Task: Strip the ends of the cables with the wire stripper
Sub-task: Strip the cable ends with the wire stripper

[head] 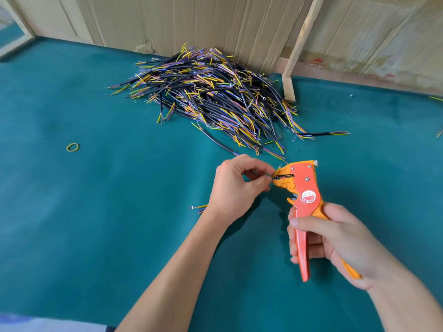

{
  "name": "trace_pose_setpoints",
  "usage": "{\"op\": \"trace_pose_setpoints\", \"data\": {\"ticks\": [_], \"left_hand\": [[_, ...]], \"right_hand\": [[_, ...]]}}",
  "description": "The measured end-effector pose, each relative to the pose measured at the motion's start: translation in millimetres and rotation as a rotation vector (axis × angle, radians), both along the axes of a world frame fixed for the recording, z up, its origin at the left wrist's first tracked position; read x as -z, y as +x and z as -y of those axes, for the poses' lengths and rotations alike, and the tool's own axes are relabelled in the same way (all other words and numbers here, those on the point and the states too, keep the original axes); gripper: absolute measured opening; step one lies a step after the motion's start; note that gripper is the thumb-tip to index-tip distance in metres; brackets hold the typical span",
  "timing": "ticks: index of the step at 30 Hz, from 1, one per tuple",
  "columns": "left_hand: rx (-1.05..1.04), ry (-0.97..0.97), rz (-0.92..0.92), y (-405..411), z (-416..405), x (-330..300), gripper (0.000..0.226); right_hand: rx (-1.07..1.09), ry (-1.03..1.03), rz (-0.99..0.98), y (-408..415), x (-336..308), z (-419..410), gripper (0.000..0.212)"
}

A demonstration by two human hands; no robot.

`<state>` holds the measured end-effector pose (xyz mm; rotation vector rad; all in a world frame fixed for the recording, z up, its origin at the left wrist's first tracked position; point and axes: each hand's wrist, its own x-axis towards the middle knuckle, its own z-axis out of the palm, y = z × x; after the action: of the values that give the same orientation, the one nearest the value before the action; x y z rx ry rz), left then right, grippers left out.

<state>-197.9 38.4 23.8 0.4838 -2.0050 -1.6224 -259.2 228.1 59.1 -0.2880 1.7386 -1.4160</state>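
Note:
My right hand (335,243) grips the handles of an orange and red wire stripper (302,188), its jaws pointing left. My left hand (236,188) pinches a short cable (275,174) and holds its coloured wire ends in the stripper's jaws. The cable's other end, with a ring terminal (191,207), sticks out below my left wrist. A large pile of black cables (215,97) with yellow, blue and red wire ends lies on the green table beyond my hands.
A yellow rubber band (72,147) lies on the green table surface (96,212) at the left. Cardboard sheets (215,25) and a wooden post (291,75) stand behind the pile. A single cable (323,133) lies right of the pile.

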Motion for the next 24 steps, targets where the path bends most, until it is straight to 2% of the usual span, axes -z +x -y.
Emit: {"op": "trace_pose_setpoints", "data": {"ticks": [4, 9, 15, 18, 21, 24], "left_hand": [[0.005, -0.021, 0.002, 0, 2, 0, 0.032], [0.041, -0.025, 0.007, 0, 2, 3, 0.019], [0.012, 0.032, -0.005, 0, 3, 4, 0.027], [-0.003, 0.056, -0.002, 0, 2, 4, 0.025], [-0.043, 0.038, 0.021, -1, 1, 5, 0.021], [-0.025, 0.01, 0.05, -2, -3, 6, 0.022]], "right_hand": [[-0.016, 0.018, -0.023, -1, 0, 0, 0.013], [0.021, -0.003, -0.03, 1, 2, 2, 0.013], [0.055, -0.027, -0.031, 3, 3, 3, 0.013], [0.046, -0.07, 0.026, 3, 1, 2, 0.015], [0.002, -0.13, 0.141, 2, 0, -3, 0.034], [0.073, -0.184, 0.164, 3, 1, -9, 0.029]]}}
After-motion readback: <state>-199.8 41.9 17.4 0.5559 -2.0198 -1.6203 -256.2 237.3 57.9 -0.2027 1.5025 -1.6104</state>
